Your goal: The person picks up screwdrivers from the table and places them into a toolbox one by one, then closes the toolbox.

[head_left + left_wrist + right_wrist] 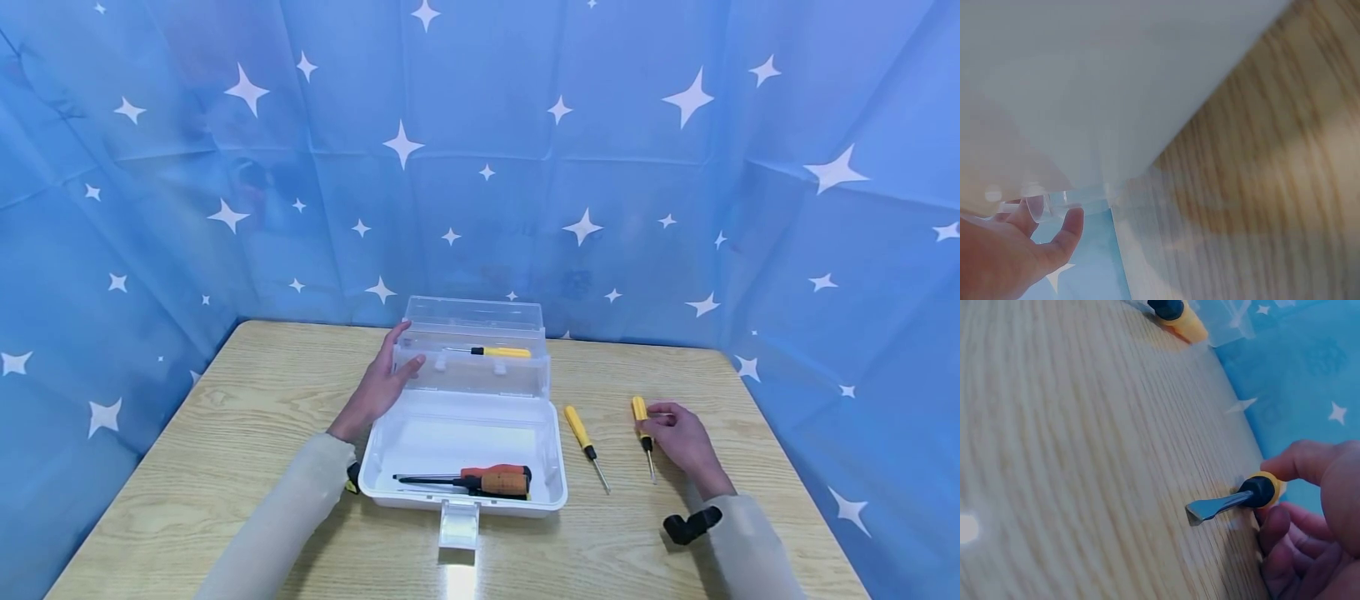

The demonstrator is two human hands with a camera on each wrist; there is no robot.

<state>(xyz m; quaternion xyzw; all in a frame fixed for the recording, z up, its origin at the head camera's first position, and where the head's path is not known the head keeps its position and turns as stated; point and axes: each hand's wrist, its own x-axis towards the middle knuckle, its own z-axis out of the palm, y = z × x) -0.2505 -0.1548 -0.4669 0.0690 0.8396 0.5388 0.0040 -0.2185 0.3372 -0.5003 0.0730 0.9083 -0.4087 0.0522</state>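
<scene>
An open white toolbox (pixel 367 471) stands mid-table, its translucent lid and trays (pixel 472 379) raised at the back. My left hand (pixel 377 390) grips the left end of these clear parts, thumb in front and fingers behind. At the right, my right hand (pixel 684 440) pinches the yellow handle of a flathead screwdriver (pixel 640 410) between thumb and fingers. Its flat metal blade (pixel 1217 505) points back toward the wrist camera, close over the table. A second yellow screwdriver (pixel 577 427) lies between the toolbox and my right hand.
Inside the box bottom lie a screwdriver with a brown handle (pixel 504 483) and a red-handled tool (pixel 513 470). Another yellow-handled screwdriver (pixel 507 352) rests in the raised tray. A clear latch (pixel 458 525) hangs at the front. Behind the wooden table (pixel 270 392) hangs a blue star-patterned curtain (pixel 487 250).
</scene>
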